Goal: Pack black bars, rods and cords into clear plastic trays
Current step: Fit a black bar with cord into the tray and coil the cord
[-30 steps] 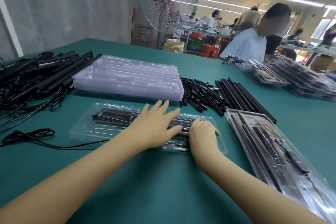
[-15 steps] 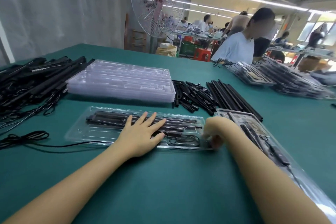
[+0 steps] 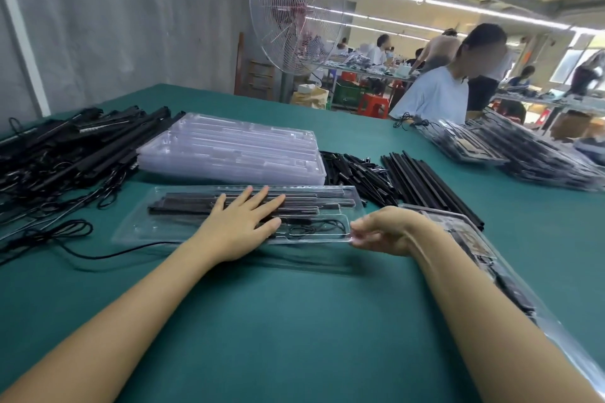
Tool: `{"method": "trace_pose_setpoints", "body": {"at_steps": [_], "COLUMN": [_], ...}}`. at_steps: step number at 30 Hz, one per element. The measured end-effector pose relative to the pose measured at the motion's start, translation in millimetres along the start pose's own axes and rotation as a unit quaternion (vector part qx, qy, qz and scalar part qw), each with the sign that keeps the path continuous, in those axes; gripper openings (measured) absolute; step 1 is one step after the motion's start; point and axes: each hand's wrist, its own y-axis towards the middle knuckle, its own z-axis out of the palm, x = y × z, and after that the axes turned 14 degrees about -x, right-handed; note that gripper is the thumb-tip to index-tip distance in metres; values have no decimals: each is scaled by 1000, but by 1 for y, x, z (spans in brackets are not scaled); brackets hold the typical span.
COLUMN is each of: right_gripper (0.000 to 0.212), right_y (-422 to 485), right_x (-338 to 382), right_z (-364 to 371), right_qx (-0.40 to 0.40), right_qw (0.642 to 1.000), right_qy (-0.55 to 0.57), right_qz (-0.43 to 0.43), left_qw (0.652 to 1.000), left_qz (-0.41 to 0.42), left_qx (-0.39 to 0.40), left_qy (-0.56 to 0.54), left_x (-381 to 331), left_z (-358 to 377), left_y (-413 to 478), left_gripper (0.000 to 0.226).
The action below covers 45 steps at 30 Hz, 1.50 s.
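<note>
A clear plastic tray lies on the green table in front of me, holding long black bars and a coiled black cord. My left hand lies flat on the tray's middle with straight, spread fingers. My right hand pinches the tray's near right corner, which looks slightly raised. Behind the tray stands a stack of empty clear trays. To its right lie short black rods and long black rods.
A heap of black bars and cords fills the left side; one loose cord trails near the tray. A filled tray lies under my right forearm. Packed trays are piled far right. A person stands behind them, beside a fan.
My right hand moved from the tray's top to its near right corner and pinched it. My left hand slid a little left along the bars and stays flat.
</note>
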Motion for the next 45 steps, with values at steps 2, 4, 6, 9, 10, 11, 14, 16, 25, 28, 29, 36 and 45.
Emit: {"method": "trace_pose_setpoints", "body": {"at_steps": [2, 4, 6, 9, 10, 11, 14, 16, 25, 28, 29, 36, 45], "right_gripper": [11, 12, 15, 16, 17, 18, 22, 26, 27, 16, 15, 35, 39], "right_y": [1, 0, 1, 1, 2, 3, 6, 8, 11, 8, 7, 11, 9], "right_x": [-2, -6, -10, -14, -15, -16, -18, -18, -19, -16, -17, -18, -16], "right_z": [2, 5, 5, 6, 6, 8, 14, 18, 18, 18, 18, 26, 41], "right_qx": [-32, -43, -38, -18, -19, -23, -53, -61, -75, -87, -90, -102, -157], "right_qw": [998, 997, 998, 999, 999, 999, 999, 998, 996, 995, 995, 995, 986], "right_qy": [-40, -59, -38, 10, 12, 7, -5, -6, -38, -26, -14, 8, 15], "right_qz": [-20, -7, 19, 44, 41, 34, 2, -15, -21, -28, -29, -17, -55], "left_qw": [1000, 1000, 1000, 1000, 1000, 1000, 1000, 998, 984, 978, 977, 975, 978], "left_qz": [-1, 0, 1, -1, 0, 3, 26, 51, 113, 119, 120, 115, 96], "left_qx": [4, 5, 2, -9, -14, -16, -10, -5, -28, -15, -11, 2, -4], "left_qy": [5, 13, 13, 1, -1, 0, 6, 23, 132, 172, 176, 192, 185], "left_x": [0, -1, -1, 1, 1, 2, 3, 4, 1, -2, -3, -4, 1], "left_z": [2, 6, 8, 10, 11, 11, 10, 8, 11, 13, 13, 13, 8], "left_y": [-1, -2, -2, -4, -5, -6, -9, -11, -13, -13, -13, -12, -12], "left_gripper": [51, 50, 50, 50, 53, 59, 79, 88, 73, 70, 69, 69, 70]}}
